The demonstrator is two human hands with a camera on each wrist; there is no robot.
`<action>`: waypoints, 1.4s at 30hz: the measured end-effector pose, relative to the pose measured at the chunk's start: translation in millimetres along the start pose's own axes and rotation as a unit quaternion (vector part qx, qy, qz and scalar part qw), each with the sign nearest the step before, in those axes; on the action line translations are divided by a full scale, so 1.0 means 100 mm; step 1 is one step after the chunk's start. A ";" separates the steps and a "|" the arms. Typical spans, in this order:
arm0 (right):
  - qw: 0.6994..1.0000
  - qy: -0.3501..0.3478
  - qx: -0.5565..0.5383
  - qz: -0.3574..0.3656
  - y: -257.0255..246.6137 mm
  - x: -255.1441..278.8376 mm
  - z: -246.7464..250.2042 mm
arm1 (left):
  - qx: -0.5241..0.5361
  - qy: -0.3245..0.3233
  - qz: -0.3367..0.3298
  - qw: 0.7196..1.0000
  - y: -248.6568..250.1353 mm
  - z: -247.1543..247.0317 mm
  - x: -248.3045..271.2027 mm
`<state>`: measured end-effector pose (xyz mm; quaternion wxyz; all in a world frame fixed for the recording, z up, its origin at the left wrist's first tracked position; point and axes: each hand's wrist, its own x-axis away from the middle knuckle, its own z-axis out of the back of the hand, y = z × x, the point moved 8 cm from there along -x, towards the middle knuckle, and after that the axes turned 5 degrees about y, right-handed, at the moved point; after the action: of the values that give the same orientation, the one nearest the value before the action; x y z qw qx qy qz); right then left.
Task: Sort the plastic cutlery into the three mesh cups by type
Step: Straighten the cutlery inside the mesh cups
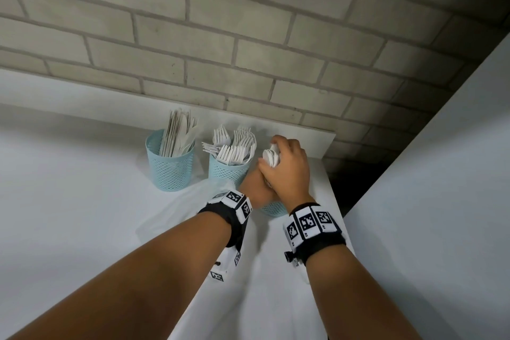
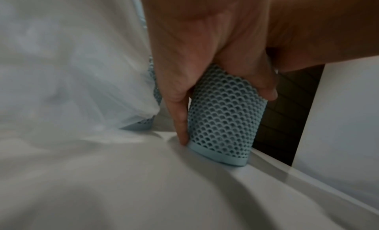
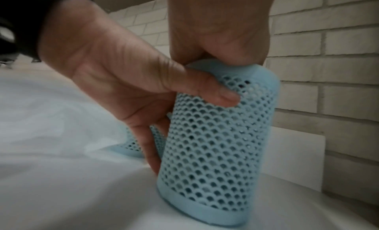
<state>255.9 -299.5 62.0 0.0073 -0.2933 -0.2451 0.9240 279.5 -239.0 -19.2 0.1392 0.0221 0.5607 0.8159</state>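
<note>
Forearms: both reach forward from the bottom of the head view, each with a black wrist band carrying square printed markers; they meet over the rightmost cup.
Counter: white top [image 1: 82, 174] against a pale brick wall [image 1: 248, 36]; a crumpled clear plastic bag [image 1: 176, 207] lies on it just beside the left wrist.
Spoon cup: light-blue mesh cup [image 3: 215, 144] standing upright on the counter near its right edge, mostly hidden under the hands in the head view; thin perforated plastic, so I judge it light, a little springy, and easy to tip when pushed from above.
Fork cup: middle mesh cup [image 1: 229, 171] full of white forks, tines up.
Knife cup: left mesh cup [image 1: 171, 165] holding knives, blades up.
Left hand: left hand [image 3: 115, 71] wraps the spoon cup's side, thumb pressed on the upper mesh and fingers running down its far side to the counter (a sound bracing hold, low and around the wall).
Right hand: right hand [image 1: 287, 171] is curled round a bundle of white spoons [image 1: 271, 156], bowls up, over the cup's mouth; whether the handles are fully inside is hidden.
Spoons, handling: stiff but brittle, smooth and slippery against each other; best held mid-handle as one tight bundle.
</note>
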 end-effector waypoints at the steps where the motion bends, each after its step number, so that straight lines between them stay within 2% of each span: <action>1: 1.000 0.013 -0.020 0.003 0.02 0.00 0.02 | 0.011 0.000 0.006 1.000 -0.02 0.00 0.00; 5: 0.988 0.123 -0.053 -0.083 0.27 -0.02 0.28 | 0.042 0.006 0.015 0.999 -0.09 0.01 -0.01; 7: 0.985 0.130 -0.017 -0.115 0.29 -0.04 0.35 | 0.044 0.009 0.014 0.999 -0.08 0.03 -0.01; 9: 0.988 0.080 0.011 -0.129 0.26 -0.07 0.32 | 0.042 0.003 0.016 0.999 -0.09 0.01 -0.01; 12: 0.982 -0.018 -0.077 -0.171 0.28 -0.10 0.19 | 0.048 -0.011 0.029 0.998 -0.08 -0.01 -0.01; 15: 0.947 -0.081 -0.205 -0.233 0.39 -0.12 0.15 | 0.051 -0.012 0.028 0.998 -0.07 -0.03 -0.01; 17: 0.921 -0.142 -0.271 -0.242 0.46 -0.09 0.13 | 0.039 -0.010 0.035 0.999 -0.09 -0.01 -0.01; 20: 0.884 -0.273 -0.303 -0.230 0.60 0.02 0.08 | 0.035 -0.016 0.037 0.999 -0.13 -0.02 -0.04; 22: 0.869 -0.312 -0.311 -0.227 0.67 0.08 0.08 | 0.048 -0.019 0.036 0.998 -0.12 -0.01 -0.04; 24: 0.881 -0.293 -0.294 -0.227 0.74 0.06 0.08 | 0.059 -0.025 0.038 0.997 -0.11 -0.01 -0.04; 29: 0.943 -0.163 -0.236 -0.167 0.51 0.08 0.06 | 0.071 -0.042 0.008 0.997 -0.02 -0.03 -0.03; 32: 0.951 -0.148 -0.230 -0.144 0.38 0.15 0.01 | 0.069 -0.057 -0.002 0.996 0.00 -0.03 -0.03; 35: 0.946 -0.198 -0.227 -0.117 0.31 0.09 -0.02 | 0.052 -0.051 0.001 0.997 -0.04 -0.03 -0.02; 37: 0.947 -0.206 -0.223 -0.106 0.23 0.01 0.00 | 0.031 -0.052 0.000 0.998 -0.06 -0.04 -0.02; 39: 0.962 -0.165 -0.201 -0.085 0.13 -0.05 -0.01 | 0.015 -0.039 -0.001 0.999 -0.06 -0.03 -0.04; 42: 0.991 -0.078 -0.103 -0.046 0.03 -0.06 -0.02 | 0.004 -0.027 0.007 1.000 -0.08 0.00 -0.06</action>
<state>262.6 -302.3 62.8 0.0006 -0.2081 -0.3520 0.9126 286.8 -237.4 -26.2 0.1479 0.0486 0.5602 0.8136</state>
